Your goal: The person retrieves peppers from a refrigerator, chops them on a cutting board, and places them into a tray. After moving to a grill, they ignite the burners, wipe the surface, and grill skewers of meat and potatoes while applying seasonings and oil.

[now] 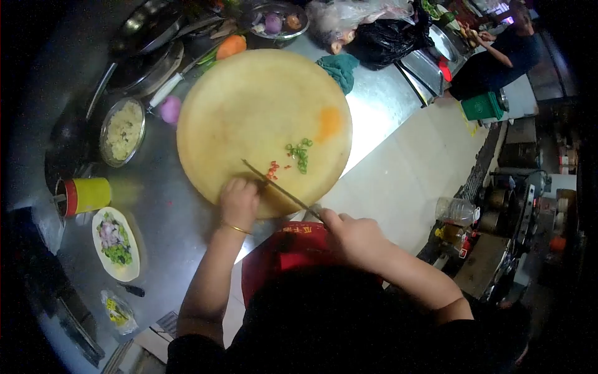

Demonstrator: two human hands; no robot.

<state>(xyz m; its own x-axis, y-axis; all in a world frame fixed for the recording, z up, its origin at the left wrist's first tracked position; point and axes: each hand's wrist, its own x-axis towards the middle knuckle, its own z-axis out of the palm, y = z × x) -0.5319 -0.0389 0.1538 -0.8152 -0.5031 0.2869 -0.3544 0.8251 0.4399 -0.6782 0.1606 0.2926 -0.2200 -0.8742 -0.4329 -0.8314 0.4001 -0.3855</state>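
1. Head view: metal counter (165, 249) is running under everything at L, its far edges fading into dark lens rim.
2. Round board (249, 106) is lying on it, lower edge partly hidden by L hand (238, 202) & knife (283, 189).
3. Co-worker (498, 65) is standing upper R, blurry; can't make out what their hands are touching.
4. Black bag (383, 43) is sitting beyond board, next to clear bag (339, 22); contents mostly hidden.
5. Oval plate (116, 244) w/ chopped veg is resting L of board, below bowl (123, 132) w/ pale mash, type unclear.
6. R hand is gripping knife, fingers closing round handle & covering most of it.
7. L hand is resting at board's lower L, fingers curling near blade; can't tell if they're pinching anything, undersides hidden.
8. Knife is showing nearly edge-on, slanting over lower board; blade face is hard to read.
9. Green pcs (301, 156) & red pcs (273, 169) are lying on board; the red ones are sitting close to blade.
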